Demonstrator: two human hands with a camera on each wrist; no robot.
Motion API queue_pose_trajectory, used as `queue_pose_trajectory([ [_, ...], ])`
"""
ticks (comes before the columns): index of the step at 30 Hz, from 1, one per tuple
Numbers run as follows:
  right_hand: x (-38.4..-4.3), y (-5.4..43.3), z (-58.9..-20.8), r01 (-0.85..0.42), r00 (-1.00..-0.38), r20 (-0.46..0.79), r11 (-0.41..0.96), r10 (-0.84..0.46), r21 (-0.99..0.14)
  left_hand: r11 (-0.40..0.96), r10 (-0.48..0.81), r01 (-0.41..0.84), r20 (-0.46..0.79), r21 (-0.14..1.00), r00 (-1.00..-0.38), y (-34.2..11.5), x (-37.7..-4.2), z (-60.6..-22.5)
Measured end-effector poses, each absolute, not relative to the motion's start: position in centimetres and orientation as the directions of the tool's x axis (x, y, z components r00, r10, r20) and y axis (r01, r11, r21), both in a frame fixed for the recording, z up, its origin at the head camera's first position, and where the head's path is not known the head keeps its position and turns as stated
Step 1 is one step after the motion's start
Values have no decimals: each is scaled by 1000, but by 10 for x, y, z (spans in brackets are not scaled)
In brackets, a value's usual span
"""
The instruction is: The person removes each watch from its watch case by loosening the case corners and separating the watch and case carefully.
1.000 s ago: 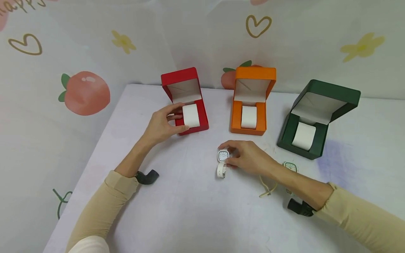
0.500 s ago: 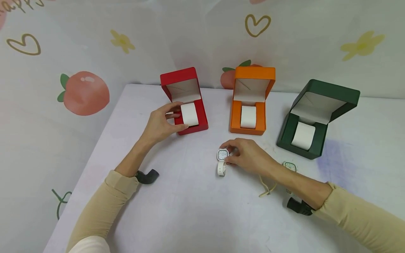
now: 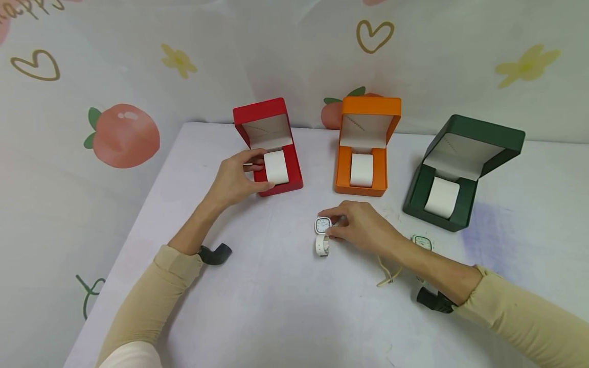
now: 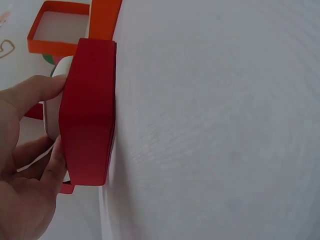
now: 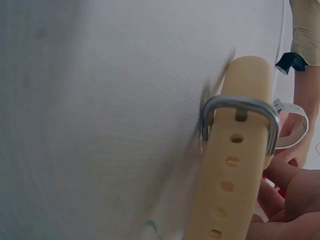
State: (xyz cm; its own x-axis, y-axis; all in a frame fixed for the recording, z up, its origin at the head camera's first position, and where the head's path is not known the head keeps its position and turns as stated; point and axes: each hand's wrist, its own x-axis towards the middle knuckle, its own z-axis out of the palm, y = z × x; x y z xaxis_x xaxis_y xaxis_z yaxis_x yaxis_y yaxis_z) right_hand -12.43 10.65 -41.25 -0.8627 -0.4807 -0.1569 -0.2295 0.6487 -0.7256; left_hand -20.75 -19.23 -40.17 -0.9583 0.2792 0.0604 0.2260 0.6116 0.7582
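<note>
My left hand reaches into the open red watch box, thumb and fingers at opposite ends of its white cushion. In the left wrist view the thumb and fingers grip this cushion beside the red box wall. My right hand pinches a white wristwatch by its side, dial up, its white strap curling toward the person. In the right wrist view the white strap shows beyond the right hand's fingers.
An orange watch box and a green watch box stand open with white cushions. Beneath the right forearm lie a pale-dialled watch and a cream buckled strap, partly hidden. That strap looms close in the right wrist view.
The right hand has shifted slightly toward the boxes with the white wristwatch. The left hand stays at the red box's cushion.
</note>
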Motion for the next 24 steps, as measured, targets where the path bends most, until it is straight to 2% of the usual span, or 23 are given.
queue_pose_trajectory([
  [9, -124, 106, -413, -235, -867, -138, 636, -479, -735, 643, 236, 145, -14, 752, -972, -192, -210, -398],
  [19, -123, 106, -414, -209, -874, -149, 636, -462, -743, 645, 247, 120, -57, 755, -967, -191, -210, -395],
  [24, -123, 106, -412, -202, -879, -153, 643, -452, -739, 653, 253, 141, -39, 744, -967, -191, -210, -394],
])
